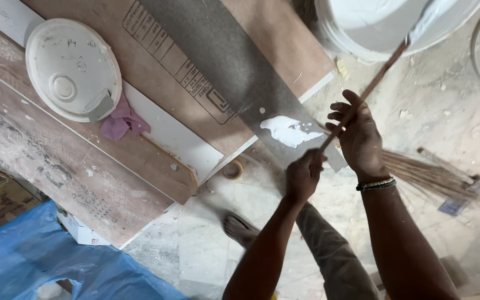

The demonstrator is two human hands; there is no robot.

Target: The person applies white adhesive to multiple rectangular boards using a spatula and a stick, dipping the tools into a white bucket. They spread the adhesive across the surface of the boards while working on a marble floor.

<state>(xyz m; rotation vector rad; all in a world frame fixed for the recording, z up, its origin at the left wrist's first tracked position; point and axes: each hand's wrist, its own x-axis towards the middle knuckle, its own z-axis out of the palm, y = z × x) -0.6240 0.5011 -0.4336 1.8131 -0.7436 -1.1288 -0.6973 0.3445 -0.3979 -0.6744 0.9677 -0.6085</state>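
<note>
Thin brown stick (373,83), paste-coated tip

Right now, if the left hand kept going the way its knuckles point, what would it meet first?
Probably the white paste blob on the grey strip, just beyond the left hand gripping the stick; depth is unclear.

a building or renovation site: long brown plywood boards (140,150) lie across a dusty, paint-spattered stone floor (445,111), a white plastic paint bucket (379,25) stands far right, its round white lid (70,66) far left, crumpled blue plastic sheeting (34,261) near left, a straw broom (429,175) right
</note>
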